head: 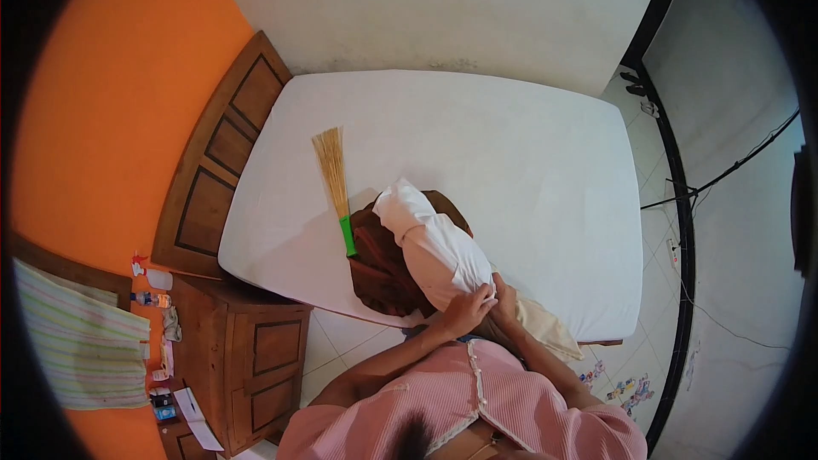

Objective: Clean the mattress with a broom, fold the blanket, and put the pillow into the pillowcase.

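A pillow in a white case [434, 246] slants across the near edge of the bed, its lower right end between my hands. My left hand [468, 313] pinches the white fabric at that end. Close beside it, my right hand [503, 300] grips the same end of the case. Dark brown bundled cloth [383, 268] lies beneath and to the left of the pillow. Cream cloth [543, 322] hangs by my right forearm. A stick broom with a green handle [347, 236] rests on the white-sheeted mattress [549, 160], left of the brown cloth.
A wooden headboard [220, 153] stands at the left. Nearer is a wooden cabinet [255, 345], with a spray bottle [156, 278] and an open notebook [198, 418] by it. A power strip [673, 253] and a cable lie along the right wall.
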`<state>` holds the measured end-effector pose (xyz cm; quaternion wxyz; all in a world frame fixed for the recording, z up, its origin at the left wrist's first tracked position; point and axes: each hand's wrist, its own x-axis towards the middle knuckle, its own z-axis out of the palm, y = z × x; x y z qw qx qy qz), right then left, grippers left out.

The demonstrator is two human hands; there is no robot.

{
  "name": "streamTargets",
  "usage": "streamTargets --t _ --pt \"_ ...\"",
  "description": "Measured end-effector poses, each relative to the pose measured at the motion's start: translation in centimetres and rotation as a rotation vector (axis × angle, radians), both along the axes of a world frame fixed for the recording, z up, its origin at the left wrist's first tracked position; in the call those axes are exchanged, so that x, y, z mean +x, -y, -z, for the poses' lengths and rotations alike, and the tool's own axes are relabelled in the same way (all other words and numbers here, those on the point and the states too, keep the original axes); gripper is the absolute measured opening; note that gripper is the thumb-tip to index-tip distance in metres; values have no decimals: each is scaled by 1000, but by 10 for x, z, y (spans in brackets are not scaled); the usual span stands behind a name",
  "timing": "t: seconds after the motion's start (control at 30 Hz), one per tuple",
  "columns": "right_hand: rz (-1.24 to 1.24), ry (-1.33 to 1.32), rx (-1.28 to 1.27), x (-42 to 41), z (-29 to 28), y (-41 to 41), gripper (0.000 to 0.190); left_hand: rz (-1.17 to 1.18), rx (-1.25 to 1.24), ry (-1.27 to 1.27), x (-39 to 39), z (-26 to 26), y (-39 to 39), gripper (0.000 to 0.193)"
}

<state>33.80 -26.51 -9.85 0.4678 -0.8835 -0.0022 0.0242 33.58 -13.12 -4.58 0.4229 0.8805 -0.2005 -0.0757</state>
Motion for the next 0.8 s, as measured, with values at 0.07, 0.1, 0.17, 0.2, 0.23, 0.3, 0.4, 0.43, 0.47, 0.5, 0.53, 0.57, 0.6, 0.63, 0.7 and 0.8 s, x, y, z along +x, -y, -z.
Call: streamTargets --t 0.07,0.1,0.17,0.2,0.23,0.3,0.4,0.43,0.47,0.5,0.53,0.57,0.6,0.63,0.7,0.8 --pt "56 -22 -77 -1 4 4 22 58 -307 -24 1 5 -5 24" --pt "65 -43 -89 0 7 7 20 54 -334 -86 6 9 -11 22" --pt "54 -46 -117 -1 11 10 21 -56 -286 -107 15 18 -29 22" --pt "51 -29 -156 -1 12 11 22 -159 -306 -113 21 25 -40 23" --pt "67 -88 -170 -2 13 12 22 -310 -173 -73 28 32 -53 28" --pt "-32 -160 -201 -4 12 15 25 -584 -119 -160 50 51 -86 42" --pt "-168 -130 -301 -6 9 19 26 -898 -441 -780 83 79 -128 79" --pt "-175 -112 -282 -7 9 20 26 -813 -426 -913 91 86 -140 96" --pt "-205 -93 -299 -6 9 20 25 -801 -446 -883 95 92 -143 96" --pt "-236 -93 -334 -5 10 20 23 -792 -470 -898 100 97 -145 90" --pt "-229 -73 -319 -5 11 20 23 -787 -472 -930 106 101 -146 84" --pt "-225 -59 -335 -7 11 19 22 -754 -604 -841 114 103 -144 77" --pt "-225 -49 -350 -8 12 18 21 -750 -602 -846 122 104 -142 77" --pt "-221 -53 -349 -9 13 18 21 -797 -764 -721 130 104 -141 67" --pt "-231 -74 -439 -13 13 17 20 -835 -913 -594 149 100 -143 61" --pt "-204 -75 -426 -18 13 16 20 -870 -995 -495 184 80 -150 54"
